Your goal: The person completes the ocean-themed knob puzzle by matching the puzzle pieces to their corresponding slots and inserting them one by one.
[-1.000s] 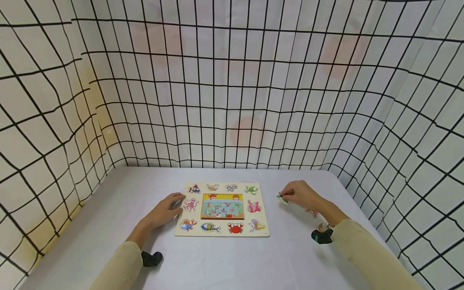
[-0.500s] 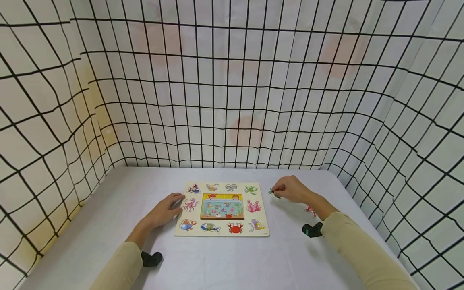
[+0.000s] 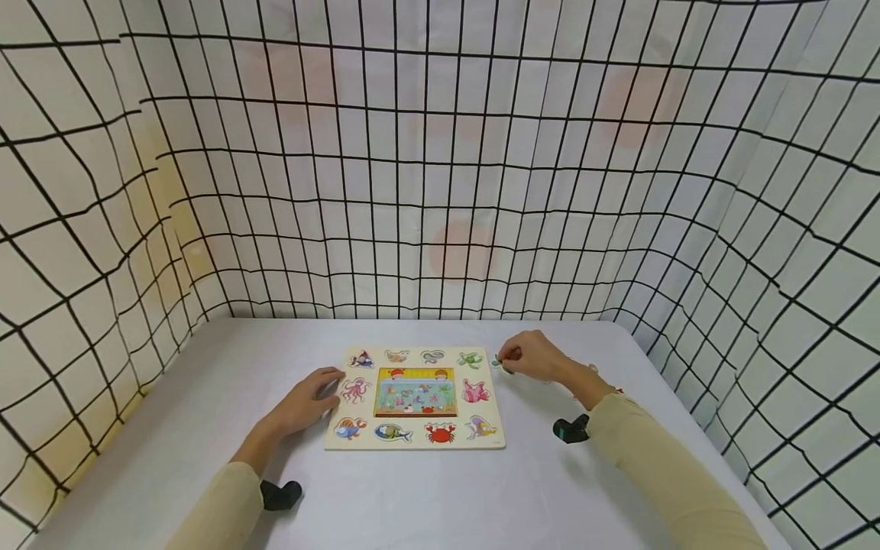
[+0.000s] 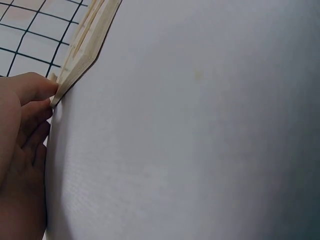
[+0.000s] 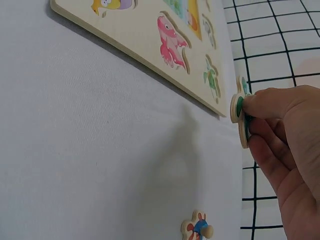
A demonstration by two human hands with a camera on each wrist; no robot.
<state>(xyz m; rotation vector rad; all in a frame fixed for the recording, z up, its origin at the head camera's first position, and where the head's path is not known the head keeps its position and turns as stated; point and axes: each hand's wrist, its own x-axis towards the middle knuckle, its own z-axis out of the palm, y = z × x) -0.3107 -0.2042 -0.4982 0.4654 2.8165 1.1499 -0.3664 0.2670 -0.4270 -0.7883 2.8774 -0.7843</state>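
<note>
A wooden peg puzzle board (image 3: 418, 426) with sea-animal pictures lies flat on the white table. My left hand (image 3: 306, 400) rests at its left edge, fingers apart; in the left wrist view its thumb (image 4: 40, 86) touches the board's corner. Between thumb and fingers, my right hand (image 3: 535, 356) pinches a green wooden puzzle piece (image 5: 241, 109), held raised just beyond the board's upper right corner. A shadow falls on the table beneath it. Closest to that piece on the board are the green turtle picture (image 5: 210, 80) and the pink fish picture (image 5: 171, 42).
A blue and red knobbed piece (image 5: 196, 229) lies on the table right of the board. More pieces there are partly hidden by the right forearm. Black wire grid panels (image 3: 440, 183) with white cloth behind stand around the table (image 3: 412, 496). Each wrist carries a black device (image 3: 571, 429).
My right hand has carried the green puzzle piece leftward, from the loose pieces to the board's right edge. The left hand keeps its place on the board. The head view has shifted slightly.
</note>
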